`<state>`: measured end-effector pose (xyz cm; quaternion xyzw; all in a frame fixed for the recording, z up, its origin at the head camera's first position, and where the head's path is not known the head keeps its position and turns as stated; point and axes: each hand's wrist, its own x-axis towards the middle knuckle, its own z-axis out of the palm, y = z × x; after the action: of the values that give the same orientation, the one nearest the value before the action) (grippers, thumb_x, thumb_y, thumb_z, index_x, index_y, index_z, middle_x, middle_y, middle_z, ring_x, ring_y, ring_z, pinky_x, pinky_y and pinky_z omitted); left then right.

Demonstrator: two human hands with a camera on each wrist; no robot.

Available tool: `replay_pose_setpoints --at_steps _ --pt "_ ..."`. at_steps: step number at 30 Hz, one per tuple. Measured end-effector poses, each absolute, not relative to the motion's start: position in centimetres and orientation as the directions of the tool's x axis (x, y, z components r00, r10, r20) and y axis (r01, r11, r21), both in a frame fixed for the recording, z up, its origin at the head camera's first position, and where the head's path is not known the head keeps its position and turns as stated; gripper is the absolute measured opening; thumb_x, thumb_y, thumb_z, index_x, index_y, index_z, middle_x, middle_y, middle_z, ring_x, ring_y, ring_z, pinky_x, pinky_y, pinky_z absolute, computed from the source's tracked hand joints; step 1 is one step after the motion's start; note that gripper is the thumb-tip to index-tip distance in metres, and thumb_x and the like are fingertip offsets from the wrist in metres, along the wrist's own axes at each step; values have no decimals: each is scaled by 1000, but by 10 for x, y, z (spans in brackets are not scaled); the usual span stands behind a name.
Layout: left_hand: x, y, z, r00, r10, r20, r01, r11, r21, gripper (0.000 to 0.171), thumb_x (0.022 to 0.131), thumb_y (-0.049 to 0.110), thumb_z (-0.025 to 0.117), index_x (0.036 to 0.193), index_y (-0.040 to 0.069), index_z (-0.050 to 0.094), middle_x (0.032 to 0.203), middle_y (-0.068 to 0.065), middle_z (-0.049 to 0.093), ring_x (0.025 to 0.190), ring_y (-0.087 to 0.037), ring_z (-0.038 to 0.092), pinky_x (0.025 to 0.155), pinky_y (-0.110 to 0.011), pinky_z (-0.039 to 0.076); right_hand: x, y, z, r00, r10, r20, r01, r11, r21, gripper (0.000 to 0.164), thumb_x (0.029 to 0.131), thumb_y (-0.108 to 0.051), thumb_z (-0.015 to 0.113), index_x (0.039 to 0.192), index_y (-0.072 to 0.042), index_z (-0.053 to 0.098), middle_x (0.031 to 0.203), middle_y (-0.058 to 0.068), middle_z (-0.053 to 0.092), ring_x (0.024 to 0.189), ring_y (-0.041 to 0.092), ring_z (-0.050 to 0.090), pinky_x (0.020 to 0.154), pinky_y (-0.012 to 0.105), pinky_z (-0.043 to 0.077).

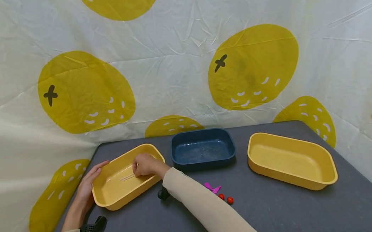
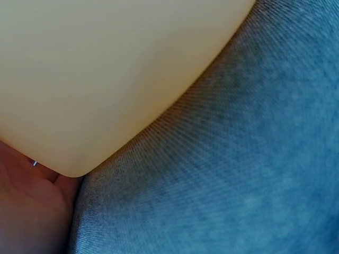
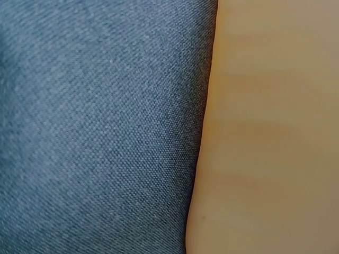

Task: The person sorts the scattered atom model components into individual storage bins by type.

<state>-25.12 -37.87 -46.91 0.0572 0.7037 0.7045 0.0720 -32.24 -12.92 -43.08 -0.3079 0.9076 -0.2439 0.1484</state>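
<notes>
My right hand [image 1: 144, 165] reaches into the left yellow tray [image 1: 109, 197], its fingers curled down near the tray floor. Thin pale sticks [image 1: 127, 177] poke out from under its fingertips, which appear to pinch them; the far ends are hidden by the hand. Along the outside of the tray's left end lies my left hand [image 1: 88, 182], with fairly straight fingers touching the wall near the rim. The left wrist view shows the palm [image 2: 32, 196] against the pale tray wall [image 2: 122, 79]. Only the tray's outer wall [image 3: 270, 132] and grey cloth appear in the right wrist view.
A dark blue tray [image 1: 205, 165] stands at the back middle, and another yellow tray [image 1: 285, 179] at the right. Near my right sleeve [image 1: 201, 203] lie a magenta piece [image 1: 212, 188] and two small red balls [image 1: 230, 200]. Beneath them is a dark grey tabletop [image 1: 275, 210].
</notes>
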Motion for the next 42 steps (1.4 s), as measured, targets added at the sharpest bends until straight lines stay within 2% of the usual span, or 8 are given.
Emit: replay_pose_setpoints --at_steps 6,13,22,32,42 --pt "-250 -378 -468 -984 175 -20 -16 24 1000 52 106 34 30 151 9 29 147 4 37 122 5 49 95 -13 45 -322 -130 -431 -771 -627 -116 -485 695 -532 12 82 -15 75 74 -21 68 72 -9 60 68 9 52 58 17 40" --pt "-250 -375 -467 -986 161 -31 -24 48 999 52 106 35 30 151 10 29 152 -2 33 123 4 48 95 -12 44 -320 -129 -429 -788 -600 -138 -412 681 -606 13 81 -16 76 75 -20 65 67 -4 59 58 11 53 53 19 42" --pt "-251 -376 -467 -984 173 -28 -23 32 999 51 106 33 30 151 9 29 148 2 38 123 3 49 95 -13 45 -323 -120 -417 -771 -635 -57 -456 612 -647 9 83 -18 76 79 -18 67 73 -7 60 58 8 51 53 17 42" --pt "-249 -377 -469 -984 178 -22 -19 20 1000 51 106 32 29 152 9 28 147 4 37 122 4 50 95 -14 46 -322 -99 -388 -708 -706 15 -454 438 -776 4 85 -17 74 87 -16 70 76 -7 67 64 7 62 59 19 53" --pt "-249 -377 -468 -983 185 -10 -11 -6 1000 51 106 31 29 151 7 28 144 6 41 121 2 52 95 -15 47 -310 -59 -355 -643 -758 112 -492 296 -818 8 87 -20 72 93 -15 70 83 -3 69 72 14 63 66 26 56"
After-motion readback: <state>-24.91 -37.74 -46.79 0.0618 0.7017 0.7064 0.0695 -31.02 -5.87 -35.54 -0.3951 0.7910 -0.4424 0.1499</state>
